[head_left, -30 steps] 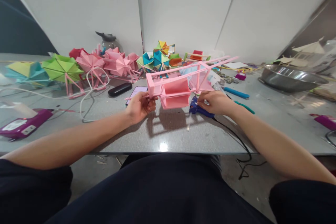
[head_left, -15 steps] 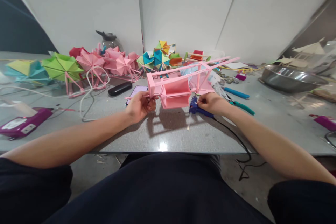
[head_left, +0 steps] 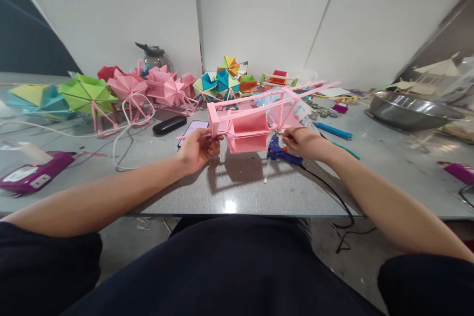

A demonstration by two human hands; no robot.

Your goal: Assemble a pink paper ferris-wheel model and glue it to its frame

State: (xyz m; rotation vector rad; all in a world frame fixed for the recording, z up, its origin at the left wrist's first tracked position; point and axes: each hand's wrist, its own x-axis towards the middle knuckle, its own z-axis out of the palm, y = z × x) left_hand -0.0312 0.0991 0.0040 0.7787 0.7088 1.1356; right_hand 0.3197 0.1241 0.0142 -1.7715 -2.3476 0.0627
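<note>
A pink paper wheel model (head_left: 248, 131) with a long stick frame is tilted above the table's middle. My left hand (head_left: 200, 150) is closed on the frame's left end, near a thin stick that points left. My right hand (head_left: 301, 142) has its fingers pinched together at the model's right side; what they grip is too small to make out. Just below and left of it, a blue glue gun (head_left: 283, 153) lies on the table with its black cord running right. A phone (head_left: 194, 131) lies partly behind my left hand.
Finished paper wheels, among them a green one (head_left: 89, 95), line the back left. A black case (head_left: 169, 125), white cable and purple device (head_left: 37, 173) lie at left. At right are a blue-handled tool (head_left: 334, 131), a metal bowl (head_left: 411, 110) and another purple device (head_left: 459, 173).
My right hand has shifted slightly right and up, away from the glue gun, uncovering more of it. My left hand and the pink model have hardly moved.
</note>
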